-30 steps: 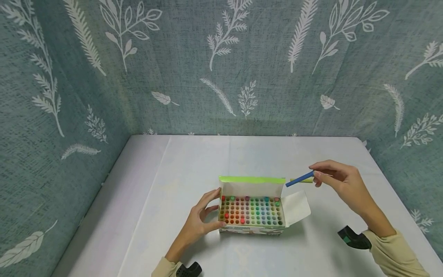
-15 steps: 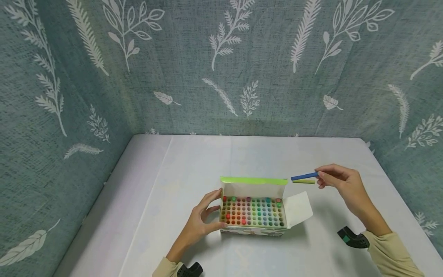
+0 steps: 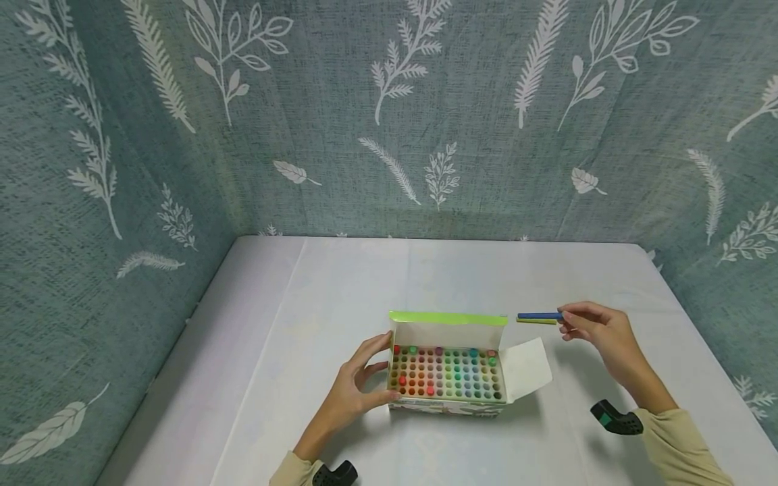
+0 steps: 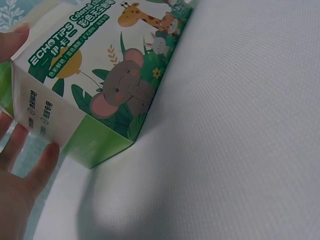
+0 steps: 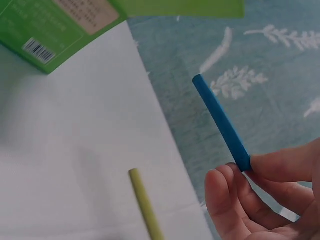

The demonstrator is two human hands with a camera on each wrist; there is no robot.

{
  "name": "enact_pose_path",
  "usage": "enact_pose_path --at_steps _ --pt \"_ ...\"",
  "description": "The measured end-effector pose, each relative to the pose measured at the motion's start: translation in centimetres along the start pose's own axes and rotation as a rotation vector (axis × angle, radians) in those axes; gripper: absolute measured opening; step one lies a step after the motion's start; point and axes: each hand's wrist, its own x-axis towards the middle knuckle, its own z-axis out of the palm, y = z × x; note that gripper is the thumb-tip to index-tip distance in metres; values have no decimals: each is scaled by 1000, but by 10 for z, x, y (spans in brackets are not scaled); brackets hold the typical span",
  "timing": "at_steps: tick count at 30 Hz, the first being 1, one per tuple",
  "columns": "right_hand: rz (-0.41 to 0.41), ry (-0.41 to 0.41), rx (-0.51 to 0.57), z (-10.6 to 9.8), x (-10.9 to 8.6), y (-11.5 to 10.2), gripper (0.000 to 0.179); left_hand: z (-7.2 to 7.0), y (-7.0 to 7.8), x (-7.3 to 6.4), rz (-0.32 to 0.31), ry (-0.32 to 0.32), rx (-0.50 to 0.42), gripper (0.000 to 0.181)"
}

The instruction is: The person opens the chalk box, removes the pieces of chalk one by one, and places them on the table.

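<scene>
A white and green chalk box (image 3: 446, 406) stands with its flaps up, showing rows of holes and several coloured chalk ends. My left hand (image 3: 349, 388) holds its left end, thumb at the front corner and fingers farther back. The animal-printed side of the box (image 4: 125, 75) shows in the left wrist view. Right of the box, my right hand (image 3: 602, 331) pinches one end of a blue chalk stick (image 5: 220, 120) between thumb and fingertips. A yellow-green chalk stick (image 5: 145, 205) lies beyond the box's right side, below the blue one, apart from the fingers in the right wrist view.
The box's side flap (image 3: 525, 370) sticks out to the right, and its green-edged lid (image 3: 446, 318) stands up at the back. A white cloth (image 3: 292, 337) covers the table. Patterned green fabric (image 3: 340, 121) hangs behind and at both sides.
My right hand has lowered and moved slightly right with the blue chalk, which has turned from slanted to nearly level, above the yellow-green chalk. The left hand stays on the box.
</scene>
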Motion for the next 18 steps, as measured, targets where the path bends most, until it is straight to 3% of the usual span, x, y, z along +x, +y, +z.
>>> enact_pose_path --at_steps 6,13,18 --pt "95 26 50 4 -5 0 60 1 2 0 -11 6 8 85" --pt "203 17 -40 22 -23 -46 34 1 1 0 -27 10 15 85" --pt "236 14 -84 25 -24 -47 38 2 12 2 -27 9 12 83"
